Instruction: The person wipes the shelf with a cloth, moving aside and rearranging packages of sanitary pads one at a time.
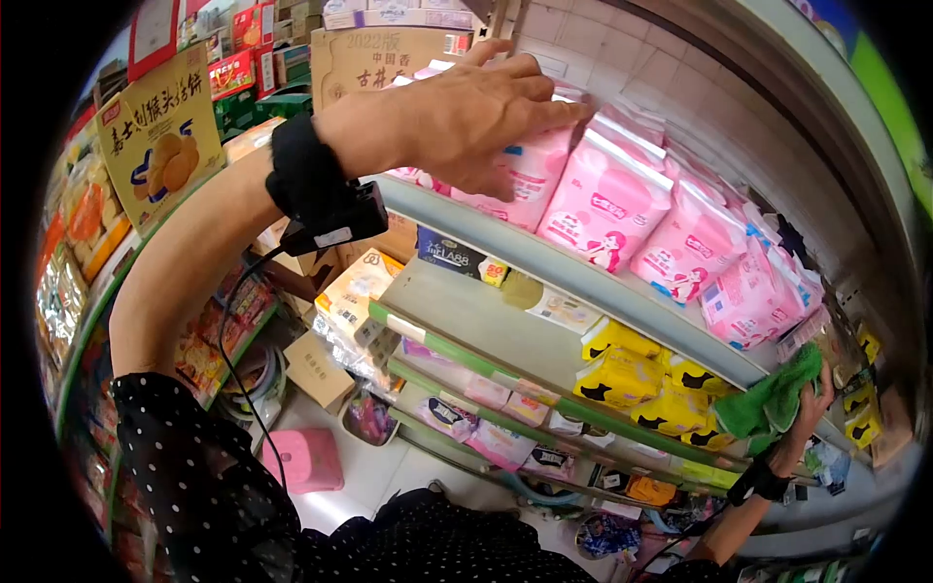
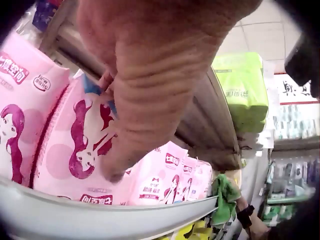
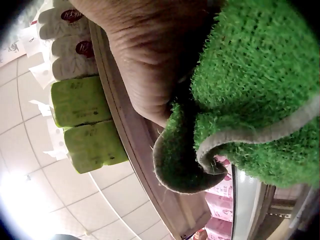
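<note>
My left hand (image 1: 476,112) reaches over a row of pink soft packs (image 1: 607,199) on the upper shelf. Its fingers are spread, fairly straight, over the pack tops. In the left wrist view the thumb overlaps the front of one pink pack (image 2: 55,167), printed with a long-haired girl figure lying sideways. Part of that pack is hidden behind the hand. At the far right end of the shelf, my right hand (image 1: 818,394) grips a bunched green cloth (image 1: 768,394). Close up, the cloth (image 3: 260,70) is fuzzy with a pale bound edge; the right fingertips are hidden.
A pale metal shelf edge (image 1: 583,270) runs below the pink packs. Yellow packs (image 1: 622,374) lie on the shelf beneath. A cardboard carton (image 1: 360,68) stands behind my left wrist, and a pink stool (image 1: 301,462) sits on the floor. Green packs (image 3: 95,145) stand higher up.
</note>
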The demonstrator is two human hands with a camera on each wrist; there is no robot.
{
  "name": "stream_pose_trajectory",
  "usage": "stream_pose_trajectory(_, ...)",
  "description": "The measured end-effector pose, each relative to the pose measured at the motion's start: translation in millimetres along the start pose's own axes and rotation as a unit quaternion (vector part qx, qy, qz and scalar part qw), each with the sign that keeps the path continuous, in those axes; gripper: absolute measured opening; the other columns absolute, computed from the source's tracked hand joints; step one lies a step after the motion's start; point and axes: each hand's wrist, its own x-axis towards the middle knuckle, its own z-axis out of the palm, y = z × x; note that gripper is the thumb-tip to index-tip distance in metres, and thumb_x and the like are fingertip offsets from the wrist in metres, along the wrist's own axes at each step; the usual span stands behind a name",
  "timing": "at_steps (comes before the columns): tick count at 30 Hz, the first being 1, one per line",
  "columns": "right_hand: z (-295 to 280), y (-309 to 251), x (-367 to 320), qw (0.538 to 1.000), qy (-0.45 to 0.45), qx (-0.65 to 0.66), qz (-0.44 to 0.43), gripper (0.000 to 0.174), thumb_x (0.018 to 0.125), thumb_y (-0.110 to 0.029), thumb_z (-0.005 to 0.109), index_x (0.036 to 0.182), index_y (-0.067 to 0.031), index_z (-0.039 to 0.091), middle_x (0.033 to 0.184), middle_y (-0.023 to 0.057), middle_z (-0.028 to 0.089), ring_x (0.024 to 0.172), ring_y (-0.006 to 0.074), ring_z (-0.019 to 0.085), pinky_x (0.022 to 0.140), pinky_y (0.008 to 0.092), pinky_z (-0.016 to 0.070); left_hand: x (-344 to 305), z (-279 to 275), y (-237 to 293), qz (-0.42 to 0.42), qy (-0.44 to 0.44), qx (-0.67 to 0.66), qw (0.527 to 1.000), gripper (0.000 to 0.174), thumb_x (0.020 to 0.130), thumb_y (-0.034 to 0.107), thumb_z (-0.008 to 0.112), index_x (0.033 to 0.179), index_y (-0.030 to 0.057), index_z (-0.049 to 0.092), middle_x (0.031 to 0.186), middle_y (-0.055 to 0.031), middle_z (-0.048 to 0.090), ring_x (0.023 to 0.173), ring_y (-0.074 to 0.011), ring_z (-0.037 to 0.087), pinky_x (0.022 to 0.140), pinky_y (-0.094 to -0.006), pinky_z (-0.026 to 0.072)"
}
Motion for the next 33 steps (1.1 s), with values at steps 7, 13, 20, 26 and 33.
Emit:
stream_pose_trajectory(7,17,-17,-6,1.000,0.014,0.006,0.013,0.052,0.084,-0.032,0.062,0.123,0.0018,0.055,0.102,0.0052,0.059,0.087,0.0139,0.054,0.078,0.0297,0.0435,5,-19,5,-0.002,-0.040,-0.015,0.999,0.075,0.061,0.017,0.075,0.131,0.0090,0.048,0.110,-0.0121,0.054,0.116,-0.0294,0.044,0.103,-0.0491,0.0297)
stream_pose_trajectory(13,8,-4,-8,1.000,0.027,-0.009,0.003,0.052,0.084,-0.035,0.063,0.121,0.0021,0.056,0.101,0.0054,0.058,0.087,0.0135,0.054,0.078,0.0311,0.0439,4,-48,-6,-0.016,0.006,-0.005,1.000,0.068,0.058,0.009,0.072,0.123,0.0071,0.051,0.115,-0.0128,0.052,0.116,-0.0313,0.046,0.103,-0.0395,0.0344)
stream_pose_trajectory(20,16,-16,-5,1.000,0.022,0.003,0.019,0.049,0.083,-0.029,0.061,0.120,0.0020,0.057,0.101,0.0068,0.059,0.088,0.0154,0.055,0.081,0.0326,0.0442,-26,-52,-56,-0.129,0.070,-0.305,0.941,0.068,0.066,0.008,0.079,0.126,0.0058,0.046,0.117,-0.0056,0.054,0.109,-0.0174,0.052,0.096,-0.0328,0.0421)
stream_pose_trajectory(26,9,-5,-4,1.000,0.013,-0.004,0.015,0.050,0.084,-0.033,0.061,0.120,0.0019,0.057,0.101,0.0071,0.060,0.089,0.0164,0.056,0.080,0.0324,0.0444,-40,-8,10,-0.299,0.157,-0.554,0.760,0.064,0.081,0.050,0.068,0.125,0.0064,0.052,0.117,-0.0085,0.060,0.108,-0.0171,0.055,0.097,-0.0339,0.0397)
stream_pose_trajectory(33,5,1,-5,0.999,0.003,0.030,0.025,0.052,0.084,-0.034,0.065,0.121,0.0018,0.057,0.102,0.0064,0.060,0.089,0.0158,0.056,0.081,0.0325,0.0444,-49,28,23,-0.266,0.135,0.015,0.954,0.069,0.080,0.064,0.058,0.117,0.0062,0.060,0.146,-0.0166,0.035,0.139,-0.0399,0.021,0.108,-0.0625,0.0108)
